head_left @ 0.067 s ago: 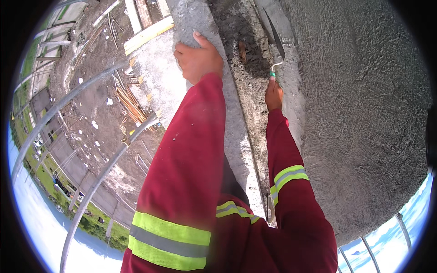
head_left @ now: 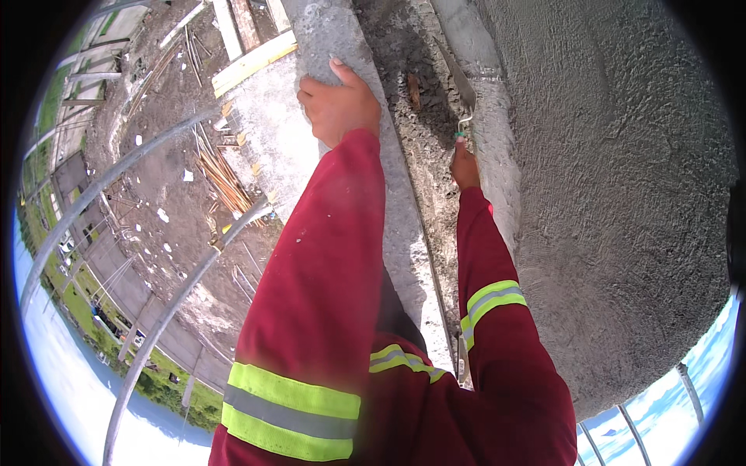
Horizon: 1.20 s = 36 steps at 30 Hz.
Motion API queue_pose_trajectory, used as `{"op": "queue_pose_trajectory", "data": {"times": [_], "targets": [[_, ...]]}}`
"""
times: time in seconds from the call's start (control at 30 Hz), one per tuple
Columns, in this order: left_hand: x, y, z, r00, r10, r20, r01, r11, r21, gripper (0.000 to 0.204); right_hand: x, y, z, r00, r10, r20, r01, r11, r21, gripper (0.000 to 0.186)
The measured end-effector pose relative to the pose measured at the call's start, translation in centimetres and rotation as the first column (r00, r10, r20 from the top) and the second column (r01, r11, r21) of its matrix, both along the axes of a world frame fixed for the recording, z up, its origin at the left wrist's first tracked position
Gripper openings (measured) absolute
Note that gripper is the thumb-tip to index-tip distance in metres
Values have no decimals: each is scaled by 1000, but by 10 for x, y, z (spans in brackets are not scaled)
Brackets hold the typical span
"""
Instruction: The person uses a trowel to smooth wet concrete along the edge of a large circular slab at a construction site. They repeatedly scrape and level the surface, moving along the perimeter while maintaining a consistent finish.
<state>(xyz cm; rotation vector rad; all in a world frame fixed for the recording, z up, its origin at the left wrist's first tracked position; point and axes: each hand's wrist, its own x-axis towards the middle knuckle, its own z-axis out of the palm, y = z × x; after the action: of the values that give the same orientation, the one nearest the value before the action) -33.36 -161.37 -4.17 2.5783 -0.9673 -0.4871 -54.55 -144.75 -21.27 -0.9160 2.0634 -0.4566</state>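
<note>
My left hand [head_left: 338,105] grips the edge of a grey concrete ledge [head_left: 326,27], fingers curled over its left side. My right hand [head_left: 465,165] is closed on the green handle of a trowel [head_left: 460,81], whose metal blade lies in a rough trough [head_left: 423,179] of dark mortar and debris, against its pale right rim [head_left: 499,171]. A small brown piece [head_left: 413,89] sits in the mortar left of the blade. Both arms wear red sleeves with reflective bands.
Freshly rendered concrete wall [head_left: 614,171] fills the right. Curved metal scaffold bars [head_left: 167,311] cross the left over a drop to muddy ground [head_left: 155,210] with scattered timber [head_left: 221,175]. A yellow board [head_left: 252,62] lies beyond my left hand; sky shows at the rim.
The trowel has moved a little to the left, its blade showing flatter and lower, and my right hand has shifted slightly left with it. My left hand stays on the ledge.
</note>
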Motion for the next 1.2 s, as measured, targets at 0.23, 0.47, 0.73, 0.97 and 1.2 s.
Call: {"op": "queue_pose_trajectory", "data": {"times": [0.23, 0.47, 0.73, 0.97, 1.2], "targets": [[0, 1, 0, 1000, 1, 16, -1, 1000, 11, 69, 7, 15, 37, 990, 122, 70, -123, 992, 12, 53], [-1, -1, 4, 1000, 7, 20, -7, 1000, 21, 70, 13, 32, 44, 999, -23, -44, 36, 950, 309, 69], [0, 2, 5, 1000, -11, 2, 11, 997, 82, 65, 17, 57, 23, 997, -72, -15, 73, 996, 52, 67], [-1, -3, 9, 1000, 3, 7, -3, 998, 61, 72, 19, 59, 31, 963, -194, 187, 112, 919, 378, 80], [-2, 0, 5, 1000, 2, 8, -3, 998, 64, 70, -1, -1, 33, 977, -132, 169, 131, 991, 14, 74]]}}
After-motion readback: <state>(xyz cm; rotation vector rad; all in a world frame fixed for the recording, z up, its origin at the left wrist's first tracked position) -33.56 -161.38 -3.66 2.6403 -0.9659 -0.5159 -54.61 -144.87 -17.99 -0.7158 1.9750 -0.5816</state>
